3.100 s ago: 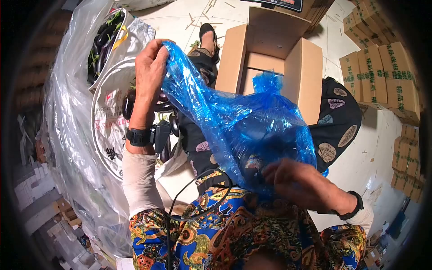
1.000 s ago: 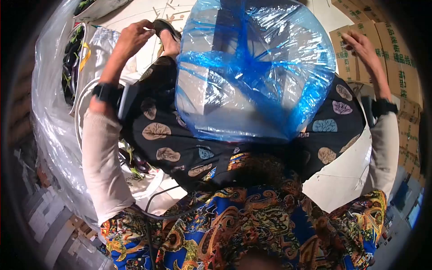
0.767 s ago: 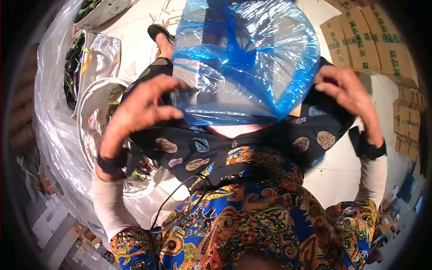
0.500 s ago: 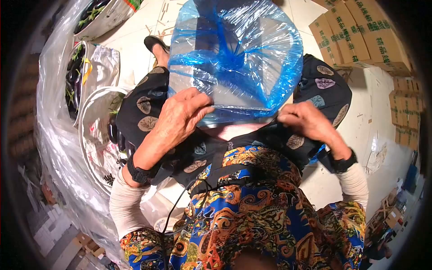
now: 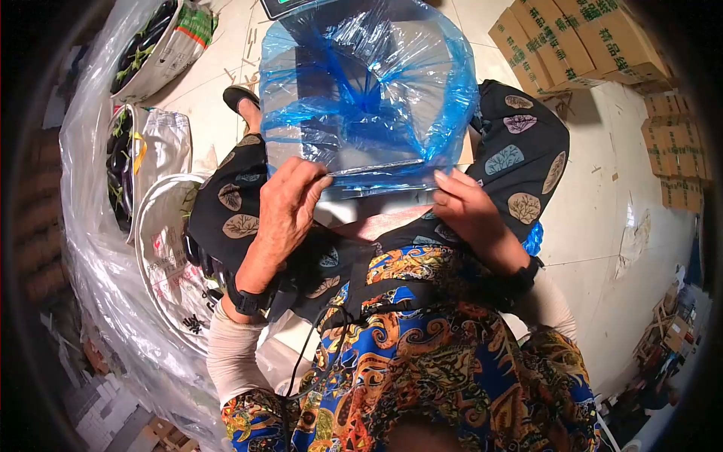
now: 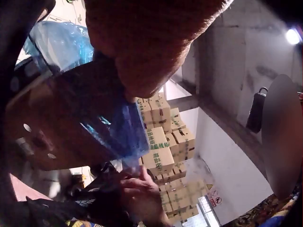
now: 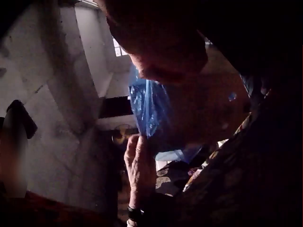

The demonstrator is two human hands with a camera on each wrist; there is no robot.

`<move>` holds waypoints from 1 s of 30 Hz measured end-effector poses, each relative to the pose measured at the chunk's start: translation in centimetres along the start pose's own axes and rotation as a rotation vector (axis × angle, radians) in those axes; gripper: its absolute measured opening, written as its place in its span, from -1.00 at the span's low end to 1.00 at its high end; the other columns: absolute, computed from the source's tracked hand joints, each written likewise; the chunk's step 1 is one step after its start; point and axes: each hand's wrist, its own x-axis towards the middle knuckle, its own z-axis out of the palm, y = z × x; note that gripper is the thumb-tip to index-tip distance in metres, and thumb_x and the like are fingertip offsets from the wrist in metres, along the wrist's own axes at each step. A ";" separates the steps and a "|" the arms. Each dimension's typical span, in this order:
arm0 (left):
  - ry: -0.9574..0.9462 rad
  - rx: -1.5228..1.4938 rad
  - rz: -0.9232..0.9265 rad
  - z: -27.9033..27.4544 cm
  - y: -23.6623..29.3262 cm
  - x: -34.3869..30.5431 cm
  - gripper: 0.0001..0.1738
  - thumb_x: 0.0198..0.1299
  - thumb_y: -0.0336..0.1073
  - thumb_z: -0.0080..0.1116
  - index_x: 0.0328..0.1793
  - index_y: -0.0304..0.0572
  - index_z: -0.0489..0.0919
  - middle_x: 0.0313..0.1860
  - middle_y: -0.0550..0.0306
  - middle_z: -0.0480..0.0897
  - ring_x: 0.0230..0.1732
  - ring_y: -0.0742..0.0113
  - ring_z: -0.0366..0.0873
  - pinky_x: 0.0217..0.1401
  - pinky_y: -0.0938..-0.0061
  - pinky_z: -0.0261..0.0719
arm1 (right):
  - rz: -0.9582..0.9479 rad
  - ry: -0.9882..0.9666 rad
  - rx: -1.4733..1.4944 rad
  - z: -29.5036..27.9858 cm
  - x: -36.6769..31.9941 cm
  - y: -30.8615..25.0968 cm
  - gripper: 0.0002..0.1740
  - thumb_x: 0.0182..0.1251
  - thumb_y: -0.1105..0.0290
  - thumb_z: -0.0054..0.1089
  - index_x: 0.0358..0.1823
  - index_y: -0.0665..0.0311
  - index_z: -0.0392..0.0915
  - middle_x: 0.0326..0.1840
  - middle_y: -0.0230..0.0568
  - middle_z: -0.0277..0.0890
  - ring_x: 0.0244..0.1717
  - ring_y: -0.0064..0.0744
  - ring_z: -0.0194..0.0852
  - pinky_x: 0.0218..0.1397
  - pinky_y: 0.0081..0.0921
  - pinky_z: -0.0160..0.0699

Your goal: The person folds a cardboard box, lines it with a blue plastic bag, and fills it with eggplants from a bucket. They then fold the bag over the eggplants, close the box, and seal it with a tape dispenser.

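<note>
A translucent blue plastic bag [image 5: 369, 98] covers the cardboard box between the person's legs, its middle sunk inward. The left hand [image 5: 288, 215] pinches the bag's near edge at the box's left corner. At the right end of that edge, the right hand [image 5: 476, 215] pinches the film between thumb and fingers. A stretch of blue film lies taut between both hands along the box's near side. In the left wrist view, the blue film [image 6: 128, 132] runs down to the right hand [image 6: 142, 194]. The right wrist view shows the left hand [image 7: 137, 165] at the film's lower end.
Sacks of eggplants [image 5: 120, 166] stand at the left beside clear plastic sheeting [image 5: 98, 256]. A round white sack [image 5: 162, 248] lies by the left knee. Printed cartons [image 5: 572, 45] are stacked at the upper right. A black cable [image 5: 301, 354] hangs by the left forearm.
The bag, held up loosely earlier, is now spread over the box. Both hands have come from the sides to its near edge and taken hold. The right hand has moved closer to the left.
</note>
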 end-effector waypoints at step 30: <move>-0.216 0.430 -0.179 -1.6 -1.0 -7.4 -0.88 0.02 -0.47 0.18 -0.28 -0.20 0.56 -0.47 0.00 0.46 -0.41 -0.02 0.49 -0.37 0.20 0.45 | 0.437 -0.223 -0.180 1.1 -3.6 -4.3 -0.71 0.12 0.51 0.05 -0.09 0.37 0.49 -0.53 -0.44 0.35 -0.60 -0.62 0.22 -0.54 -0.67 0.17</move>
